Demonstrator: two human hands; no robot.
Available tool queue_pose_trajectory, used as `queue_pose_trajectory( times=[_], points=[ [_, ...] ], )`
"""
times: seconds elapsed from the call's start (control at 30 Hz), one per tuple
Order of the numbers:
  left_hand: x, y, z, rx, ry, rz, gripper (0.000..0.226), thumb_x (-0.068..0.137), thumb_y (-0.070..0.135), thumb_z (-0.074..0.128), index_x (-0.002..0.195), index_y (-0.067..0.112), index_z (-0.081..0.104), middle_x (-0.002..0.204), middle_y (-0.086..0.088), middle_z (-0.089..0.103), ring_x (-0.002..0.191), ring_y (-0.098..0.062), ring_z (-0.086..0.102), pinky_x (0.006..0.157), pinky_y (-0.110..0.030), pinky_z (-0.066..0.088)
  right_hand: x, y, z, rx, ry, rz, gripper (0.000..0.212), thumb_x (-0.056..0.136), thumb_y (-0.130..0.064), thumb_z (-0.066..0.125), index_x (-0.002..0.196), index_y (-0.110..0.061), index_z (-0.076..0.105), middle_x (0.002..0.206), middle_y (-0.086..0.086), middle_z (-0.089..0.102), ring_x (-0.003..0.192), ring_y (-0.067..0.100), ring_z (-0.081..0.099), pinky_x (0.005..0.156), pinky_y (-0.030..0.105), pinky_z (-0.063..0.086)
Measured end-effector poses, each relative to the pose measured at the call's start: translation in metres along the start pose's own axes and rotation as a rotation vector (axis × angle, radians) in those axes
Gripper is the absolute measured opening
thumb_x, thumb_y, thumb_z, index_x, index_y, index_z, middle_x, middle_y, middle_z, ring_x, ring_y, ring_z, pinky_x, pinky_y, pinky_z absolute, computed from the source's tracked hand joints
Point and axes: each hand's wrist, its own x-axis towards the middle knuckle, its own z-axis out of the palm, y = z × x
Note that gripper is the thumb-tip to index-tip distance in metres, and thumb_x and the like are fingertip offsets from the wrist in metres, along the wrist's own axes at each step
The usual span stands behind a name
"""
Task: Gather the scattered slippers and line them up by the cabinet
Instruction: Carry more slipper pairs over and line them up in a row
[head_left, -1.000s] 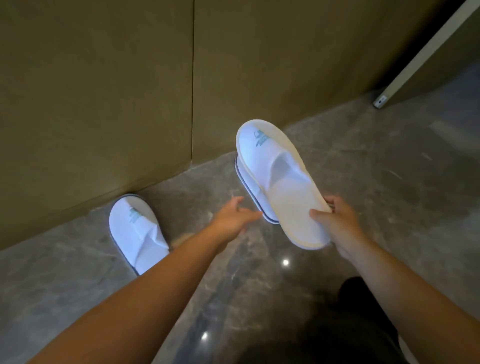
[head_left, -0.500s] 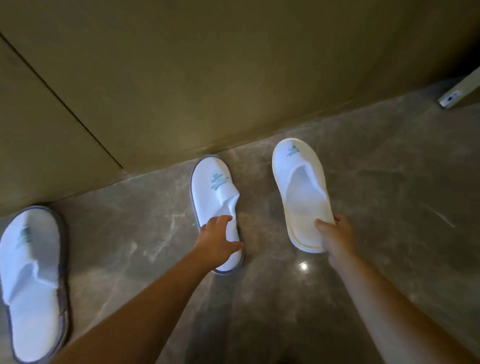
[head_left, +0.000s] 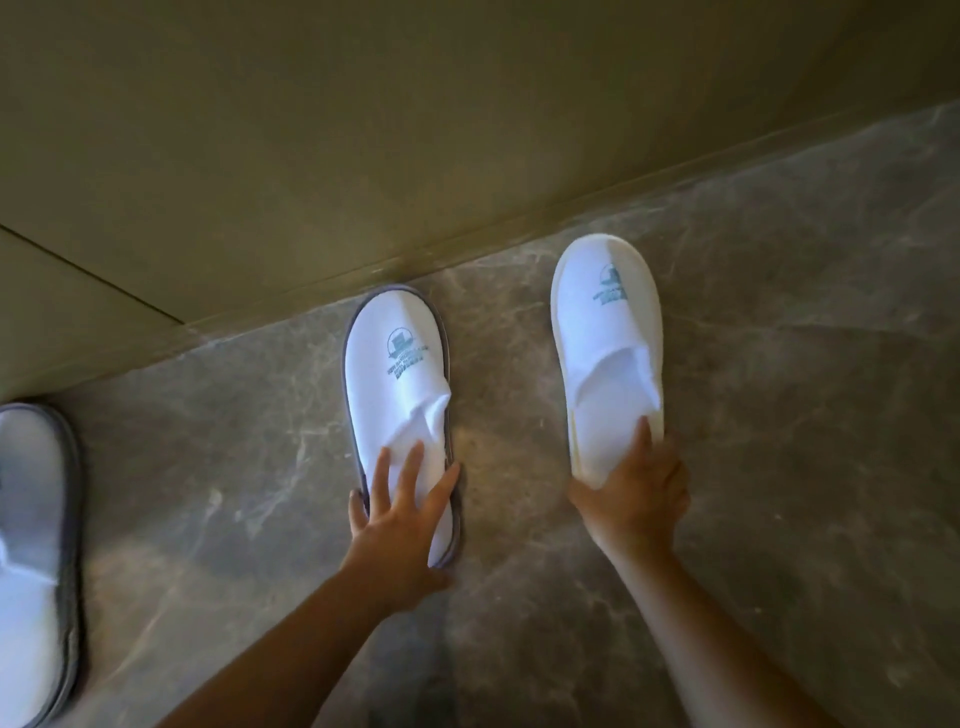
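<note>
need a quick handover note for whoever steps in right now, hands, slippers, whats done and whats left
Left hand: flat, fingers spread on the heel of the grey-edged middle slipper, toe at the cabinet base.
Right hand: grip closed on the heel of the cream-edged right slipper, toe set back from the cabinet.
Third slipper: far left, by the cabinet.
Done: three roughly in a row.
Left: push right slipper forward, even gaps.

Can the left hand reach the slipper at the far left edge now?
Probably yes. The left hand rests open on the middle slipper, and only bare floor separates it from the far-left slipper.
</note>
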Motion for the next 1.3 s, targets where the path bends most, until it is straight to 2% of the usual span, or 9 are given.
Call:
queue_pose_trajectory(
  times=[0.23, 0.47, 0.6, 0.73, 0.83, 0.9, 1.03, 1.2, 1.3],
  points=[
    [0.003, 0.011, -0.005, -0.072, 0.088, -0.090, 0.098, 0.072, 0.061, 0.056, 0.138, 0.041, -0.013, 0.151, -0.005, -0.023, 0.138, -0.036, -0.017, 0.112, -0.055, 0.017, 0.048, 0.010, -0.022, -0.002, 0.006, -0.164, 0.088, 0.060, -0.020, 0.074, 0.135, -0.011, 0.030, 0.141, 0.024, 0.027, 0.122, 0.042, 0.031, 0.099, 0.043, 0.024],
    [0.001, 0.019, -0.024, -0.122, 0.001, -0.156, 0.096, 0.071, 0.064, 0.055, 0.138, 0.040, -0.010, 0.152, -0.005, -0.023, 0.140, -0.036, -0.011, 0.109, -0.057, 0.021, 0.041, 0.002, -0.035, -0.070, -0.026, -0.288, 0.068, 0.074, -0.022, 0.066, 0.133, -0.007, 0.036, 0.148, 0.022, 0.023, 0.135, 0.040, 0.020, 0.108, 0.047, 0.020],
    [-0.014, 0.010, -0.050, -0.220, 0.064, -0.087, 0.082, 0.078, 0.059, 0.049, 0.141, 0.029, 0.007, 0.155, -0.008, -0.001, 0.140, -0.034, 0.007, 0.111, -0.053, 0.019, 0.004, -0.036, -0.037, 0.055, -0.025, -0.384, 0.046, 0.080, -0.015, 0.060, 0.123, -0.004, 0.048, 0.141, 0.022, 0.036, 0.130, 0.038, 0.028, 0.105, 0.045, 0.026],
    [-0.037, -0.022, -0.081, -0.329, 0.114, -0.031, 0.058, 0.086, 0.041, 0.048, 0.135, 0.018, 0.028, 0.144, -0.011, 0.034, 0.125, -0.032, 0.041, 0.101, -0.043, 0.035, -0.038, -0.084, -0.042, 0.194, -0.028, -0.555, 0.027, 0.080, -0.006, 0.058, 0.106, 0.001, 0.060, 0.109, 0.023, 0.061, 0.107, 0.037, 0.052, 0.091, 0.036, 0.037],
    [-0.062, -0.062, -0.108, -0.472, 0.089, 0.031, 0.043, 0.088, 0.030, 0.049, 0.127, 0.012, 0.043, 0.128, -0.013, 0.053, 0.113, -0.029, 0.052, 0.096, -0.034, 0.040, -0.073, -0.126, -0.049, 0.256, -0.073, -0.610, 0.022, 0.083, -0.010, 0.054, 0.104, -0.005, 0.061, 0.107, 0.015, 0.063, 0.103, 0.028, 0.054, 0.075, 0.020, 0.032],
    [-0.095, -0.085, -0.133, -0.628, 0.105, 0.052, 0.037, 0.088, 0.024, 0.050, 0.122, 0.010, 0.049, 0.125, -0.012, 0.058, 0.111, -0.027, 0.054, 0.093, -0.026, 0.037, -0.105, -0.154, -0.065, 0.272, -0.138, -0.605, 0.022, 0.085, -0.013, 0.052, 0.105, -0.010, 0.060, 0.112, 0.011, 0.060, 0.104, 0.024, 0.054, 0.076, 0.019, 0.033],
    [-0.197, -0.116, -0.195, -0.838, 0.196, -0.014, 0.031, 0.087, 0.024, 0.052, 0.115, 0.012, 0.055, 0.115, -0.009, 0.064, 0.105, -0.027, 0.057, 0.086, -0.027, 0.041, -0.196, -0.217, -0.137, 0.279, -0.217, -0.666, 0.020, 0.084, -0.009, 0.052, 0.102, -0.007, 0.062, 0.109, 0.012, 0.062, 0.103, 0.027, 0.055, 0.080, 0.024, 0.038],
    [-0.373, -0.158, -0.291, -0.999, 0.286, -0.185, 0.032, 0.087, 0.023, 0.052, 0.117, 0.013, 0.053, 0.119, -0.006, 0.061, 0.103, -0.024, 0.056, 0.085, -0.026, 0.040, -0.328, -0.306, -0.267, 0.224, -0.367, -0.803, 0.017, 0.084, -0.010, 0.053, 0.099, -0.007, 0.062, 0.098, 0.000, 0.055, 0.094, 0.013, 0.049, 0.071, 0.013, 0.030],
    [-0.490, -0.182, -0.345, -1.043, 0.364, -0.310, 0.032, 0.086, 0.023, 0.052, 0.117, 0.015, 0.053, 0.117, -0.003, 0.061, 0.099, -0.021, 0.058, 0.080, -0.022, 0.039, -0.409, -0.356, -0.347, 0.244, -0.469, -0.881, 0.015, 0.084, -0.010, 0.054, 0.097, -0.010, 0.062, 0.092, -0.003, 0.056, 0.087, 0.009, 0.051, 0.070, -0.002, 0.031]
  ],
)
